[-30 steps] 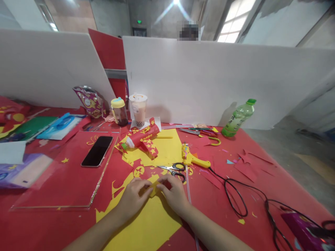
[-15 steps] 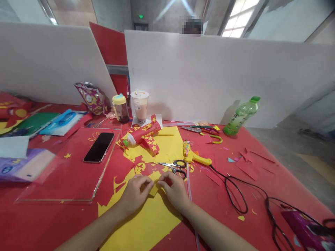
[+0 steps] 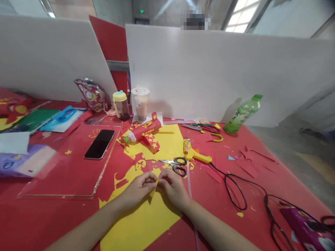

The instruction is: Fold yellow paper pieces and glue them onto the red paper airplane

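The left hand point(image 3: 140, 190) and the right hand point(image 3: 173, 186) met over the near half of the red desk point(image 3: 222, 223), thumbs and fingers drawn in to a pinch. Between them they had hold of a small piece of yellow paper point(image 3: 154, 192) — tilted, and partly hidden by the fingertips — above a large yellow sheet point(image 3: 141, 226) that stretched toward the near edge. Just beyond the right hand lay scissors point(image 3: 172, 162), blades pointing toward the left edge. A yellow glue gun point(image 3: 195, 155) rested beside their handles, its black cord point(image 3: 230, 190) looping toward the near right corner. Farther in, a red star-covered model point(image 3: 146, 132) sat on another yellow sheet point(image 3: 171, 148). Along the far edge stood a lidded cup point(image 3: 140, 103) and, near the far right corner, a green bottle point(image 3: 243, 115) — leaning in the view. A phone point(image 3: 99, 144) lay toward the left edge.
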`<state>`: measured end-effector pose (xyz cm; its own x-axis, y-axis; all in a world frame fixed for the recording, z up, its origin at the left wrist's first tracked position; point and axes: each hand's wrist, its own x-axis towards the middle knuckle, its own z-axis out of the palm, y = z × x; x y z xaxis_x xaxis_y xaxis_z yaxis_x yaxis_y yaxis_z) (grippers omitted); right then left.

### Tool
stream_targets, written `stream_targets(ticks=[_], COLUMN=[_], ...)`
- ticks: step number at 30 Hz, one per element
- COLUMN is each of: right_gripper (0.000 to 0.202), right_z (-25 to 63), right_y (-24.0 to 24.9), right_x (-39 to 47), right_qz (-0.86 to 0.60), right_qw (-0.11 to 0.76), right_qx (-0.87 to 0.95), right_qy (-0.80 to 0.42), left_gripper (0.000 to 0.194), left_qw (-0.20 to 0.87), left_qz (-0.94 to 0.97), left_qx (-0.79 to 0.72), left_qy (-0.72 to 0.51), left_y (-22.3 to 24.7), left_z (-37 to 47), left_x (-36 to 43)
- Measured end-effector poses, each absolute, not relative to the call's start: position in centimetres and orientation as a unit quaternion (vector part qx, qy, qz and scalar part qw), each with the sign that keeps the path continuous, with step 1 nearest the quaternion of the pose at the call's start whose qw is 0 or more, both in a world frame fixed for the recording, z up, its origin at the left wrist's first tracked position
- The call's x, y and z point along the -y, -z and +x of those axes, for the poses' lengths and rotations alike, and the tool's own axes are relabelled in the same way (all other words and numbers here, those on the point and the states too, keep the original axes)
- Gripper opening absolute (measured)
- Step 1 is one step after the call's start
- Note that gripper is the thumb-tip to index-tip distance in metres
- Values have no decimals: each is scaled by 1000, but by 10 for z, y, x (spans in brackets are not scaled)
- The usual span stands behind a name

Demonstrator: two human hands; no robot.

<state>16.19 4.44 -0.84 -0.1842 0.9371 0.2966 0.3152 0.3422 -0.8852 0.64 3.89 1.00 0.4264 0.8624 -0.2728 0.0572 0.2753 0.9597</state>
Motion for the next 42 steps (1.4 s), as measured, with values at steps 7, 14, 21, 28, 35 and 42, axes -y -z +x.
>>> stream_targets(ticks=[7, 14, 21, 28, 35, 42], right_gripper=[15, 10, 11, 11, 14, 16], right_z=[160, 158, 161, 161, 163, 163], right_y=[3, 3, 7, 2, 7, 6], right_x=[-42, -41, -45, -45, -46, -46], right_qz=[-487, -512, -497, -461, -476, -518], right_qw=[433, 420, 382, 375, 411, 399], right_qx=[664, 644, 687, 719, 677, 668], right_qy=[-366, -383, -367, -360, -383, -356], left_gripper=[21, 14, 12, 20, 20, 22], left_qw=[674, 634, 602, 578, 563, 501], left_qz=[496, 526, 548, 534, 549, 576], left_qx=[-447, -468, -477, -510, -502, -540], left_qy=[-316, -318, -331, -348, -361, -353], left_y=[-13, -12, -12, -11, -14, -12], left_z=[8, 9, 9, 8, 3, -4], left_x=[-39, -38, -36, -38, -43, -49])
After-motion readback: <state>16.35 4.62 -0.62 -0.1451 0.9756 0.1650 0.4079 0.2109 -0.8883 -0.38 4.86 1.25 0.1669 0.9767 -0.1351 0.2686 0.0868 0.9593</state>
